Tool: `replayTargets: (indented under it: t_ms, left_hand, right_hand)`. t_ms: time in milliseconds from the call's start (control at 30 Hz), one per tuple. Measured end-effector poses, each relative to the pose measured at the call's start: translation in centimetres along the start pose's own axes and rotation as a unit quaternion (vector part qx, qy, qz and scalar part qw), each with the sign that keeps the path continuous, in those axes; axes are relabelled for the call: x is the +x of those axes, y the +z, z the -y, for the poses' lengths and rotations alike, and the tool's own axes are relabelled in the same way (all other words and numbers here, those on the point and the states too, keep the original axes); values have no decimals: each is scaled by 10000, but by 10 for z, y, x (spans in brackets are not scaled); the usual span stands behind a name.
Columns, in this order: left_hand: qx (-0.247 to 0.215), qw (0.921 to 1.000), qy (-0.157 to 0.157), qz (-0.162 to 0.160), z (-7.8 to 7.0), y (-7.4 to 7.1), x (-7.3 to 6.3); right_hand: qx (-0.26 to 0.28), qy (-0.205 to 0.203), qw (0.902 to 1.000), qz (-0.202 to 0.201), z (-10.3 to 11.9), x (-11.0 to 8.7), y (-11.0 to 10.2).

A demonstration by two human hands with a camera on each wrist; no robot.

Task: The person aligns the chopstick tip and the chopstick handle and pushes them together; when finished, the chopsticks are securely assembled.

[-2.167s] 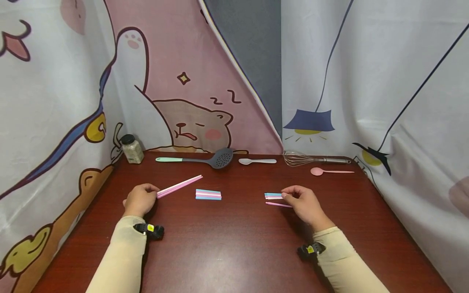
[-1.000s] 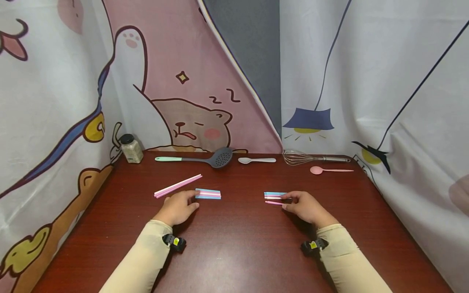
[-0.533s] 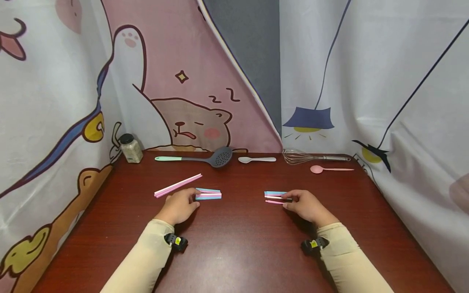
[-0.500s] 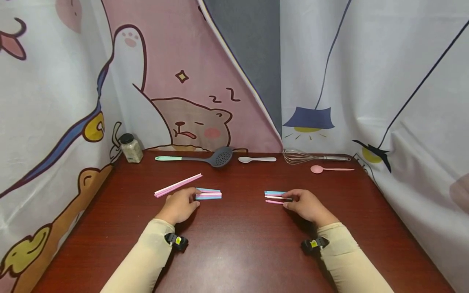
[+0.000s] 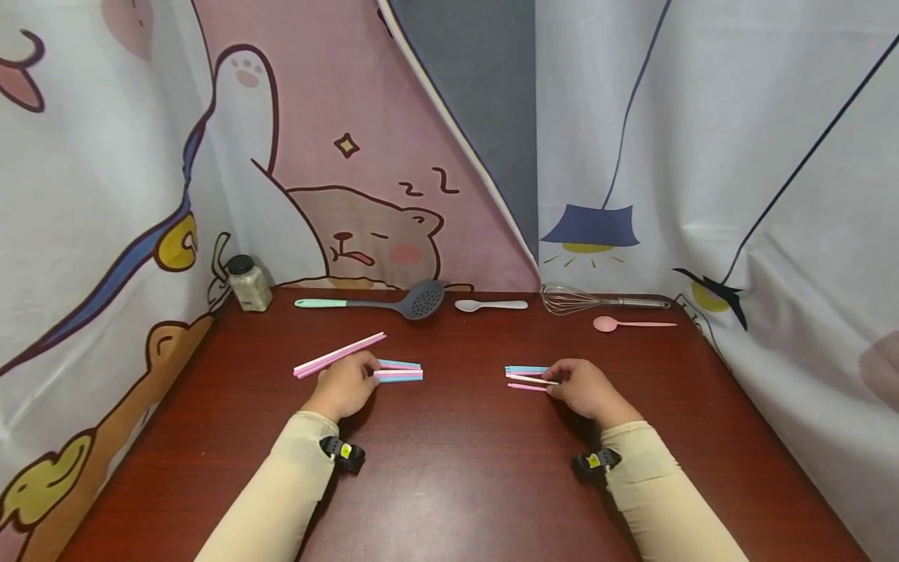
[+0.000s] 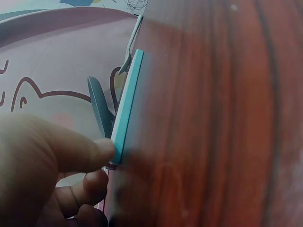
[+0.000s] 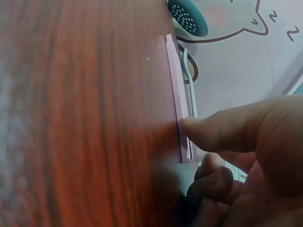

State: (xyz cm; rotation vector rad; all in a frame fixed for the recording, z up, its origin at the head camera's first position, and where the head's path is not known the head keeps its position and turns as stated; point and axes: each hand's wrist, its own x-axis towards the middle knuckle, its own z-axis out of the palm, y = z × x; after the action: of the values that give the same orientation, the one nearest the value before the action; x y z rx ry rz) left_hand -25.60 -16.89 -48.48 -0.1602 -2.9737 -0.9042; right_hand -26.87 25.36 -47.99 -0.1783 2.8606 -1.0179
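My left hand point(image 5: 346, 385) pinches the left end of a short bundle of blue, pink and white sticks point(image 5: 400, 374). Its thumb presses a pale blue stick point(image 6: 127, 111) in the left wrist view. Across the table my right hand point(image 5: 584, 388) pinches the right end of a second group of short blue, white and pink sticks point(image 5: 523, 378); a white one lies askew in it. Seen from the right wrist, the thumb is against a pink stick point(image 7: 176, 90). Longer pink and white sticks point(image 5: 335, 357) lie slanted just beyond the left hand. My palms hide the gripped ends.
Along the table's back edge stand or lie a jar with a black lid point(image 5: 249, 284), a slotted skimmer point(image 5: 420, 300), a white spoon point(image 5: 492, 305), a whisk point(image 5: 583, 300) and a pink spoon point(image 5: 628, 324). Printed curtains point(image 5: 449, 156) enclose the table.
My left hand has left the long sticks and moved right to the short bundle, where its fingers have closed. The right hand now pinches, and its white stick has turned askew.
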Motion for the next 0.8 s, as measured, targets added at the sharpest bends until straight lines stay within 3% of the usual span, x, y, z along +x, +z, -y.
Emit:
replayTargets:
  t_ms: [233, 800]
  left_hand:
    - [-50, 9999, -116, 76, 1, 0, 0]
    - [-226, 9997, 40, -51, 1, 2, -1]
  right_hand:
    - [-98, 28, 9999, -22, 3, -1, 1]
    - [-151, 134, 9998, -65, 8, -7, -1]
